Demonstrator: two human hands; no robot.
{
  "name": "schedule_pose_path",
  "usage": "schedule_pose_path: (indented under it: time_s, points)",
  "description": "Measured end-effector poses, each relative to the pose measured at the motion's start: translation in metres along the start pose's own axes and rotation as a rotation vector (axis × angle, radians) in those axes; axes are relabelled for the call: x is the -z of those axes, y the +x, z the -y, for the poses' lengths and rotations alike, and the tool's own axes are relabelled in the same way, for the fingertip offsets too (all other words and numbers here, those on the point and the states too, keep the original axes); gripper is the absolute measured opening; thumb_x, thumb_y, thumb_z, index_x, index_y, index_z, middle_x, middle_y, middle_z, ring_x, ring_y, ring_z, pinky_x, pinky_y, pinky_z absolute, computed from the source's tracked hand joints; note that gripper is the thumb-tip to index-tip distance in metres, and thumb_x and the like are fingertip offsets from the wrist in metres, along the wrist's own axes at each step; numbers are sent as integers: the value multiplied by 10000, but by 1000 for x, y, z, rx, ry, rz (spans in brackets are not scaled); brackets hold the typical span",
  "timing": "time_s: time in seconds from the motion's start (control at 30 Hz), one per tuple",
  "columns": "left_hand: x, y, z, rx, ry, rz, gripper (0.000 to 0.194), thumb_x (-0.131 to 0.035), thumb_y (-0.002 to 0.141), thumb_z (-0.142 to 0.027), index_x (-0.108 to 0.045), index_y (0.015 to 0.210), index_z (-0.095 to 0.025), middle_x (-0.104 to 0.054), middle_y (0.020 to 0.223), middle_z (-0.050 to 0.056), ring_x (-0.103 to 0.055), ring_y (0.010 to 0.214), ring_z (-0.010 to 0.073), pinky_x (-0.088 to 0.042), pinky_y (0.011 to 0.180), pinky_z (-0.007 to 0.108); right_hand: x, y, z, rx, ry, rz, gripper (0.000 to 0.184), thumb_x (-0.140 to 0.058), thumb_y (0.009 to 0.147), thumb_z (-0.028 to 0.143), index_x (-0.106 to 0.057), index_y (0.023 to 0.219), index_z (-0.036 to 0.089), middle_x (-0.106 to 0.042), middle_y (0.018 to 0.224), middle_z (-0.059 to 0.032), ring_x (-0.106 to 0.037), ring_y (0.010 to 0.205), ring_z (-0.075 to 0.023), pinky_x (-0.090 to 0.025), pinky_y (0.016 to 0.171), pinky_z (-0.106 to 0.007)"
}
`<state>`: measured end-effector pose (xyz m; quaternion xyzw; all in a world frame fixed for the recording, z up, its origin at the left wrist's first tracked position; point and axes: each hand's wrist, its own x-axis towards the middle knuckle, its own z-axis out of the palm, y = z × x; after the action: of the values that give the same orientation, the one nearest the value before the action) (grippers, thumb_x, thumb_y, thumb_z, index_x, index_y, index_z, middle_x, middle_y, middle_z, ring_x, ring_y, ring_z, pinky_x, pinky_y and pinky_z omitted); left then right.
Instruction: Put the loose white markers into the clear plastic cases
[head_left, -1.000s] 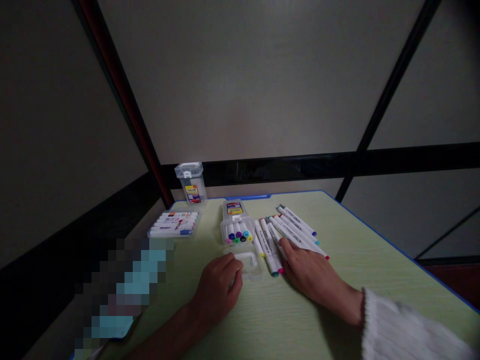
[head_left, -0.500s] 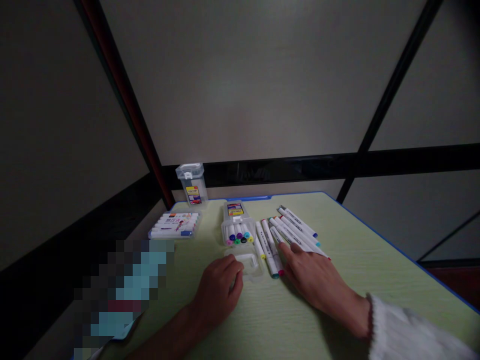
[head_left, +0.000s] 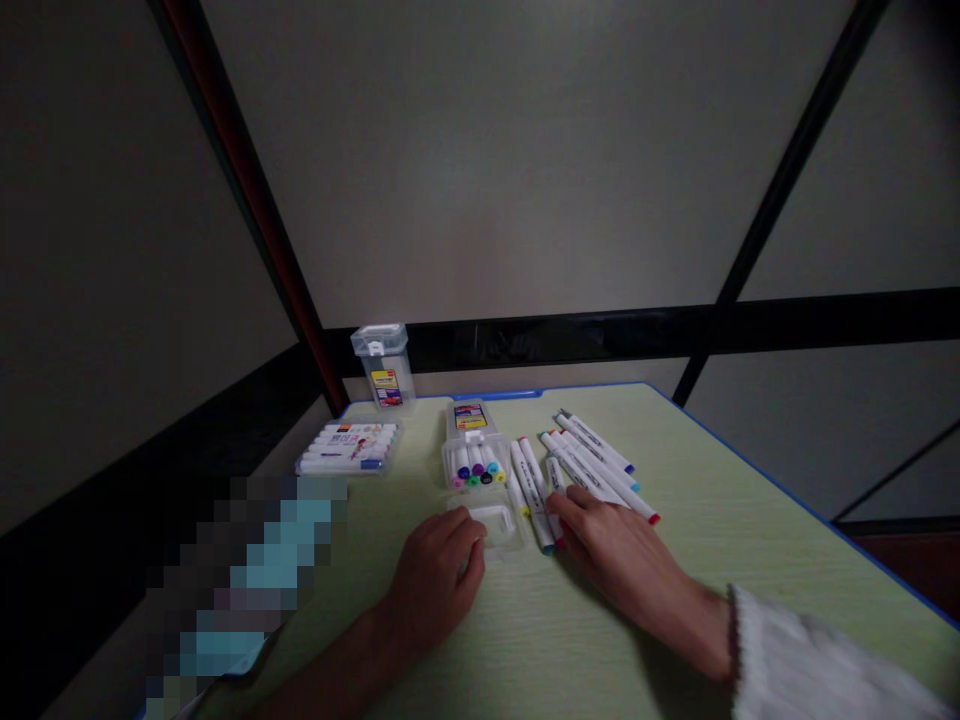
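My left hand (head_left: 439,575) rests on the pale green table (head_left: 750,540), fingers curled against the clear lid (head_left: 496,526) lying flat in front of an open clear marker box (head_left: 472,455) with several markers inside. My right hand (head_left: 622,555) lies palm down, fingers stretched out, fingertips on the near ends of several white markers with coloured caps (head_left: 592,465) spread to the right of the box. Two markers (head_left: 534,490) lie just left of my right fingertips.
A flat clear pack of markers (head_left: 349,448) lies at the back left. A tall clear box with a yellow label (head_left: 384,365) stands at the far left corner. A blurred patch (head_left: 247,570) covers the near left. Walls with dark bars stand behind.
My right hand has slid a little left and nearer, onto the near ends of the loose markers. My left hand has stayed by the lid.
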<state>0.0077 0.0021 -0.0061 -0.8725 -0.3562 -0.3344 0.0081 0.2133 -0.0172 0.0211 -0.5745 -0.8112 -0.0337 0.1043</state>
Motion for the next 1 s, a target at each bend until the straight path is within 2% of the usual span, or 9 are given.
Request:
schedule_pose_path:
  time_s: [0.23,0.5,0.77,1.0]
  points:
    - [-1,-1,0,5,16,1,193,-395,800,-78,-538,711,-171,-550,653,20,-513,594,143,-416,566,249,-5,-2,5,89,116,-20,249,-378,740,12,-548,839,165,-642,722,-42,-564,538,-148,-196,485,-285]
    - [-1,-3,-1,-7,-10,-9,177,-418,795,-63,-533,701,-159,-545,665,30,-494,630,162,-403,597,281,-4,-5,8,139,192,-16,243,-362,817,68,-538,946,175,-649,720,-39,-586,596,-169,-248,510,-276]
    - [6,-2,-9,-121,-95,-33,161,-452,775,-72,-573,839,-159,-551,780,51,-503,737,175,-426,679,312,-3,-9,14,209,207,-48,236,-365,849,118,-548,988,169,-657,711,-45,-593,598,-176,-302,526,-277]
    - [8,-3,-12,-199,-149,-1,233,-455,757,-39,-545,939,-154,-562,880,80,-524,805,185,-455,722,307,-1,-13,20,284,295,-43,213,-366,885,159,-577,867,182,-641,724,-38,-596,653,-172,-357,587,-282]
